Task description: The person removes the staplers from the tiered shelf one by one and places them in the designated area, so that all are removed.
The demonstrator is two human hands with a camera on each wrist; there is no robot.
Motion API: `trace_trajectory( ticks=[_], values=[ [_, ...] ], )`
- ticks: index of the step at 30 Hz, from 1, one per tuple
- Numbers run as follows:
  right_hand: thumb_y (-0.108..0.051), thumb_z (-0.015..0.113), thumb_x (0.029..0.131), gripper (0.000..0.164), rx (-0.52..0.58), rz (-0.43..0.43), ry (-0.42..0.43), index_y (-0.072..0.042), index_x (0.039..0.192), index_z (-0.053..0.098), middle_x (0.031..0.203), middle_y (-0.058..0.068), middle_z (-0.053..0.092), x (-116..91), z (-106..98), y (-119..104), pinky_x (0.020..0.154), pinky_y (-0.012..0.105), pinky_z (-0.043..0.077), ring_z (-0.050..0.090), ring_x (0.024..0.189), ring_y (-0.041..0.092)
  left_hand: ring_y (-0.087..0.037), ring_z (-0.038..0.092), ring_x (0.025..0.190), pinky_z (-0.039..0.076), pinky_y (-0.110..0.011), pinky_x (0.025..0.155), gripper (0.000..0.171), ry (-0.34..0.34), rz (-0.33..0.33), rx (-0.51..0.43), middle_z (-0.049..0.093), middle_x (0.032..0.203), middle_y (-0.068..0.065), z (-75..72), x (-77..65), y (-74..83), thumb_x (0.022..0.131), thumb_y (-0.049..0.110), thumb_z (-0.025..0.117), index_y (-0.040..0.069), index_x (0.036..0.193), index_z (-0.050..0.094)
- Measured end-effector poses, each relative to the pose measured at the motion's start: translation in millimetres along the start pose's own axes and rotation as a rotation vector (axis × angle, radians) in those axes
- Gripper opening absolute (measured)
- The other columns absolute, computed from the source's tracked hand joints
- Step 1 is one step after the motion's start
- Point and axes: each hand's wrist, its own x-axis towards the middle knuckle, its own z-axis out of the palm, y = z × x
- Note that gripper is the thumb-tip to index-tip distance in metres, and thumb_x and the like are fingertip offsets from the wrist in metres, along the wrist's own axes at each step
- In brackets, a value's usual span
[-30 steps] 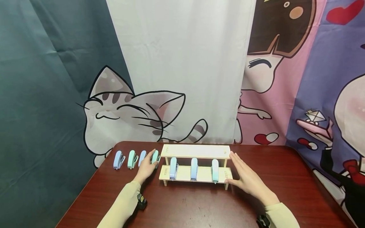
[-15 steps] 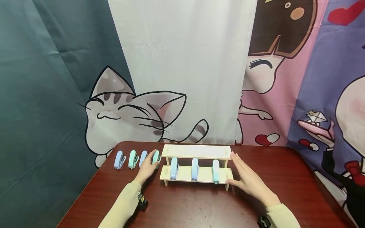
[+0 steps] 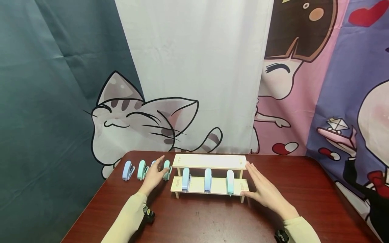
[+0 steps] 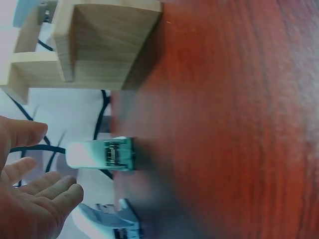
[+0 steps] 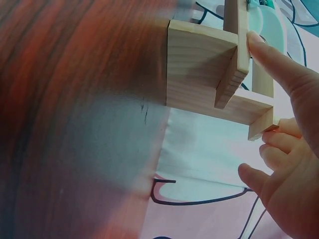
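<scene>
My left hand [image 3: 153, 177] hovers by a mint stapler [image 3: 166, 169] standing on the table, thumb and fingers spread apart. In the left wrist view that stapler [image 4: 87, 154] shows upright beyond the fingertips, with nothing gripped. A blue stapler [image 4: 102, 221] stands beside it, partly hidden behind the hand in the head view. At the right end of a two-tier wooden rack [image 3: 209, 161], my right hand [image 3: 267, 190] rests with straight fingers at the upper shelf's end and the thumb [image 5: 271, 57] at the lower shelf. Two blue staplers [image 3: 208, 180] and a mint one [image 3: 230, 182] stand on the lower shelf.
Farther left on the table stand another mint stapler [image 3: 141, 169] and a blue stapler [image 3: 128, 170], in line with the others. The reddish-brown table [image 3: 200, 222] backs onto a printed cartoon curtain [image 3: 194, 74].
My left hand has opened its thumb and fingers away from the mint stapler and shifted slightly left. The stapler stays in place on the table. My right hand keeps its place on the rack.
</scene>
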Motion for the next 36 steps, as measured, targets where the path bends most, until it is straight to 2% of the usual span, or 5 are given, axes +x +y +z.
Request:
trace_trajectory(
  ticks=[8, 15, 20, 26, 36],
  values=[
    [-0.042, 0.087, 0.076, 0.110, 0.008, 0.007, -0.008, -0.002, 0.159, 0.026, 0.163, 0.018, 0.027, 1, -1, 0, 0.111, 0.012, 0.004, 0.027, 0.148, 0.037, -0.041, 0.043, 0.139, 0.038, -0.054, 0.111, 0.057, 0.031, 0.066, -0.016, 0.046, 0.150, -0.023, -13.8, -7.9, 17.1, 0.098, 0.011, 0.066, 0.002, 0.150, 0.044],
    [-0.043, 0.087, 0.076, 0.110, 0.007, 0.006, -0.006, -0.003, 0.159, 0.025, 0.163, 0.018, 0.027, 1, -1, 1, 0.112, 0.012, 0.005, 0.026, 0.150, 0.033, -0.037, 0.042, 0.141, 0.038, -0.054, 0.110, 0.055, 0.018, 0.097, 0.002, 0.046, 0.152, -0.019, -22.2, -19.1, 34.5, 0.099, 0.015, 0.066, 0.006, 0.150, 0.047],
    [-0.042, 0.087, 0.076, 0.110, 0.008, -0.001, -0.003, -0.002, 0.159, 0.026, 0.163, 0.018, 0.027, 0, 1, 2, 0.111, 0.009, 0.003, 0.026, 0.149, 0.034, -0.037, 0.045, 0.138, 0.042, -0.058, 0.106, 0.053, 0.033, 0.153, 0.055, 0.051, 0.148, -0.017, -19.6, -27.8, 42.9, 0.097, 0.016, 0.069, 0.010, 0.147, 0.052],
    [-0.044, 0.086, 0.077, 0.110, 0.004, -0.002, -0.001, -0.002, 0.159, 0.026, 0.162, 0.019, 0.029, 0, 1, 2, 0.111, 0.011, 0.004, 0.030, 0.147, 0.039, -0.036, 0.053, 0.130, 0.044, -0.058, 0.103, 0.052, 0.040, 0.246, 0.082, 0.058, 0.142, -0.015, -13.1, -38.7, 51.0, 0.096, 0.019, 0.071, 0.009, 0.144, 0.056],
    [-0.044, 0.086, 0.077, 0.109, 0.009, -0.004, -0.003, -0.002, 0.159, 0.026, 0.163, 0.018, 0.027, 0, 0, 2, 0.111, 0.010, 0.004, 0.029, 0.148, 0.038, -0.032, 0.058, 0.127, 0.047, -0.053, 0.101, 0.047, 0.024, 0.315, 0.094, 0.063, 0.137, -0.012, -0.3, -56.6, 58.9, 0.094, 0.015, 0.073, 0.007, 0.138, 0.061]
  ],
)
